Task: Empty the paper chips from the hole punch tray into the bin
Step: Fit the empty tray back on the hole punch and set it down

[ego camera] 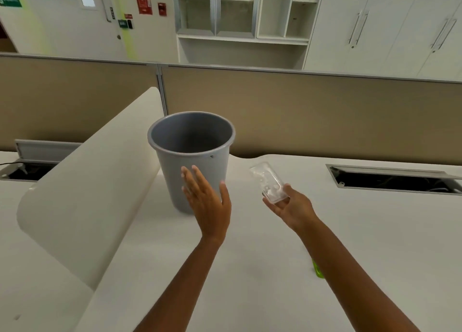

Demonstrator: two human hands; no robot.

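Observation:
A grey plastic bin [192, 156] stands upright on the white desk, its mouth open and dark inside. My left hand [208, 201] is open with fingers spread, held flat just in front of the bin's lower wall. My right hand [291, 208] grips the near end of a clear plastic hole punch tray [268, 183], which is tilted up and away, to the right of the bin and below its rim. A green object [317, 271], mostly hidden behind my right forearm, lies on the desk.
A curved white divider [82, 191] rises on the left beside the bin. A beige partition [312, 114] runs along the desk's far edge. Open cable hatches sit at the far right [392, 180] and far left [30, 166].

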